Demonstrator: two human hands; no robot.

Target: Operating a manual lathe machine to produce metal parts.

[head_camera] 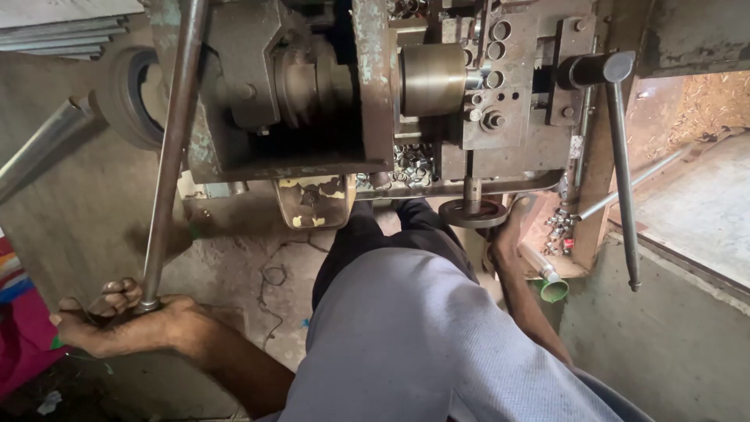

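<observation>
Both hands work low at an old press machine (469, 94). Left hand (117, 316), arm stretched out to the side, has its fingers curled tight round the bottom end of a long steel lever (168, 172) — the rod rises steeply to the machine. Right hand (512, 227), arm reaching forward, touches a round metal disc (473, 212) under the machine's spindle — its grip I cannot tell.

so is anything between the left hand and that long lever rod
No. The left hand is already wrapped around the lower end of the rod, fingers curled on it. Nothing visible sits between them.
</observation>
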